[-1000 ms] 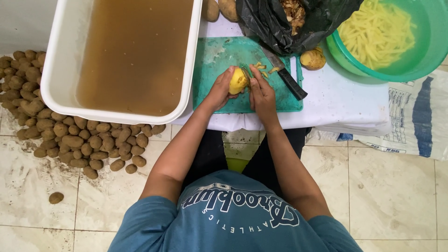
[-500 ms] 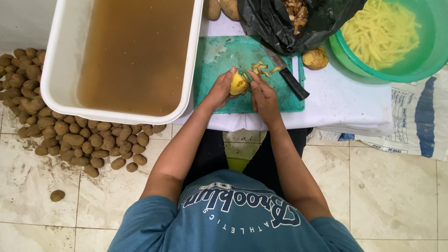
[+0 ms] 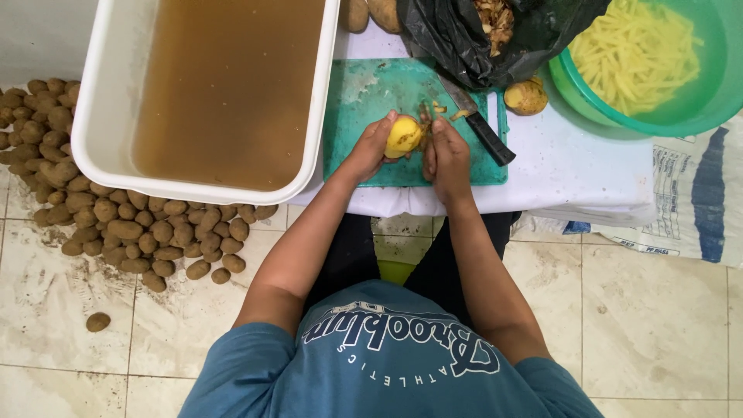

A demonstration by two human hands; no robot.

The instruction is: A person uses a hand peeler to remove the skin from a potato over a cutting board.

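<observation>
My left hand (image 3: 368, 149) grips a mostly peeled yellow potato (image 3: 404, 135) above the green cutting board (image 3: 364, 101). Right beside the potato, my right hand (image 3: 446, 157) is closed around a peeler that is mostly hidden by the fingers. A few peel scraps (image 3: 441, 110) lie on the board just beyond the potato. A black-handled knife (image 3: 480, 124) rests at the board's right edge.
A white tub (image 3: 104, 131) of brown water stands to the left. A heap of unpeeled potatoes (image 3: 131, 224) lies on the tiled floor. A black bag (image 3: 457, 35) holds peelings, a green basin (image 3: 708, 93) holds cut potato strips, and a peeled potato (image 3: 525, 96) sits between them.
The potato has been turned in my left hand and now shows more peeled yellow surface. My right hand slid slightly down along it.
</observation>
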